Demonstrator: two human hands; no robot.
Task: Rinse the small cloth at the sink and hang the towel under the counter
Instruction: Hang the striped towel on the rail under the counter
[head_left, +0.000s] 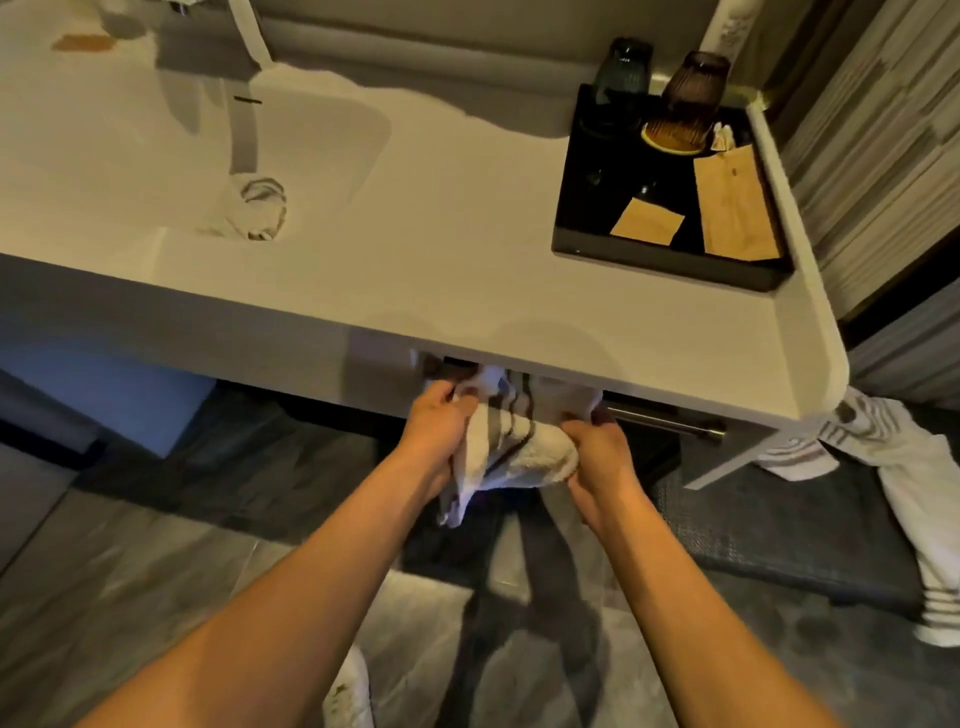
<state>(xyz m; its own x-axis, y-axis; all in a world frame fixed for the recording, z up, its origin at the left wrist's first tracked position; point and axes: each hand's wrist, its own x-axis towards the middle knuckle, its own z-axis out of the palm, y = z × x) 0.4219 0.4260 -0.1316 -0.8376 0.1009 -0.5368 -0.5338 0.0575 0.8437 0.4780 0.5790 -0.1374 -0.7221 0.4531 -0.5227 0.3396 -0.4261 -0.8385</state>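
A white towel with dark stripes (511, 441) hangs bunched just below the front edge of the white counter (467, 291). My left hand (439, 426) grips its left side and my right hand (597, 441) grips its right side. A metal bar (665, 420) runs under the counter to the right of the towel. The small cloth (254, 208) lies wrung and twisted in the sink basin (130, 156), below the faucet spout (244, 130).
A black tray (597, 239) with two upturned glasses and paper packets sits at the counter's right end. Another striped towel (883, 447) hangs off the right corner down to the floor. A dark mat (753, 530) lies on the tiled floor.
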